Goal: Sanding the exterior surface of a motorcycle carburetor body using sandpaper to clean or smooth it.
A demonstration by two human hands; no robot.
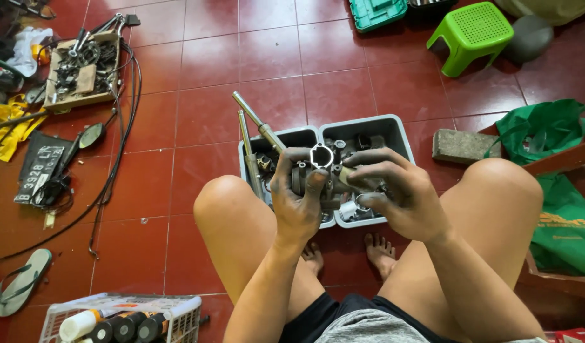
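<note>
Both greasy hands grip a small metal part (322,166) between them: the left hand (297,200) clasps it from below with thumb up its side, the right hand (397,194) pinches it from the right. Just beyond the hands sits a grey tray (397,130) of parts, with two rods (257,127) leaning beyond the left hand.

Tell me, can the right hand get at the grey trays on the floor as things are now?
Probably yes. The right hand is directly above the grey trays, between the knees, and nothing lies between them. But it now touches the metal part that the left hand holds, so it must let go first.
</note>
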